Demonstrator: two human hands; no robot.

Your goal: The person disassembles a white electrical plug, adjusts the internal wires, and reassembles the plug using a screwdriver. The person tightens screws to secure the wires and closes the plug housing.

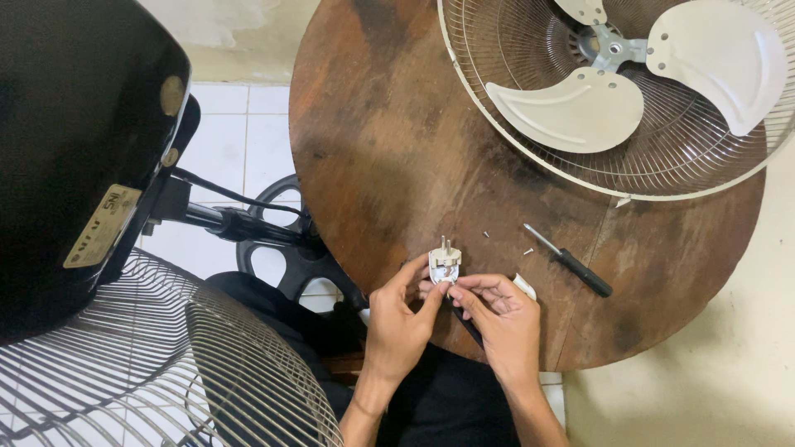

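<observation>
Closest to the viewer, at the lower left, stands a wire fan guard (157,364) with a big black motor housing (79,141) above it, both well away from the hands. Over the near edge of the round wooden table (389,149), the left hand (397,319) and the right hand (501,319) meet around a small white electrical plug (445,263). Its two metal pins point up and away from the person. Fingertips of the left hand pinch the plug at its left side and lower part, and fingertips of the right hand press on its lower right part, so both hands are closed on it. Just to the right of this grip, two small screws (527,251) lie on the wood, and beside them a screwdriver with black handle (571,262). Farther beyond the grip, a white fan grille with three blades (613,99) lies flat on the table.
</observation>
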